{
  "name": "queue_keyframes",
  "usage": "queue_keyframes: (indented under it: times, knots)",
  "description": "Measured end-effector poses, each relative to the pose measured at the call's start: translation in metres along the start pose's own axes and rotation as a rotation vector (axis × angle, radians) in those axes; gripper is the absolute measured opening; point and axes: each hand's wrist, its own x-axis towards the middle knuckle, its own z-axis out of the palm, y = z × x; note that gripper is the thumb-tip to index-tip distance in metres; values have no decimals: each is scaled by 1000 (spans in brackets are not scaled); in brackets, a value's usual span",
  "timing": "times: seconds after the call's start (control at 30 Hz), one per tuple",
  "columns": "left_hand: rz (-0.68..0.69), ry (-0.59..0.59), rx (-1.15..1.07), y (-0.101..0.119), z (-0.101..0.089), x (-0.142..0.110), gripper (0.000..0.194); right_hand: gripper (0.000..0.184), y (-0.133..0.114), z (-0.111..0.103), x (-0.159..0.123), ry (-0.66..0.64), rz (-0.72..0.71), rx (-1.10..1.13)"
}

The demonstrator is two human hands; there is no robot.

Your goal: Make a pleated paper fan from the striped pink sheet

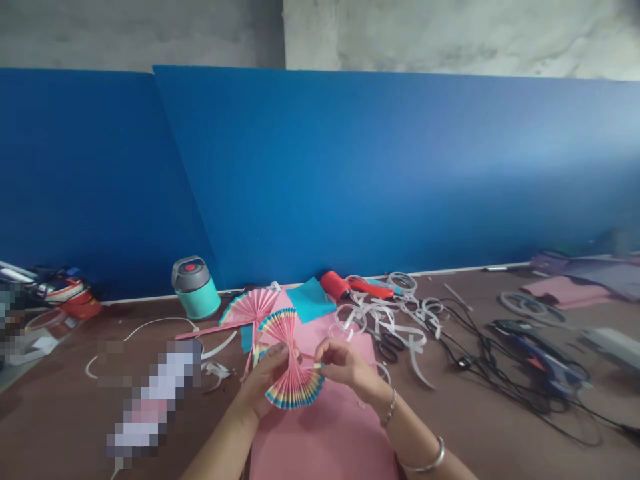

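A pleated pink paper fan [299,383] with blue and cream bands along its edge is gathered at the middle and spread into two halves. My left hand [267,383] grips it at the left near the gathered middle, with the thumb on the folds. At its right side, my right hand [350,370] has thumb and fingers pinched by an end of the folds; exactly what lies between the fingertips is partly hidden. Behind, another pink pleated fan [253,305] lies with a long pink strip [213,330]. Pink sheets [325,433] lie under my hands.
A blue sheet [313,300], a red hair dryer [335,285], tangled white strips [390,327] and dark-handled scissors [389,348] lie beyond. A teal lidded container [199,297] stands left. Black cables [480,363] and a blue-black tool [543,363] lie right. A blue panel [375,173] stands behind.
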Motion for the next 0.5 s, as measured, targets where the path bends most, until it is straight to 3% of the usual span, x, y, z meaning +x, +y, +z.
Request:
queue_keyframes:
  times: [0.23,0.5]
  knots:
    - [-47,-11,53,2,0,-2,22,23,-7,6,2,117,-71,-479]
    - [-79,-10,-17,3,-6,2,25,13,-8,5,-1,144,-215,-575]
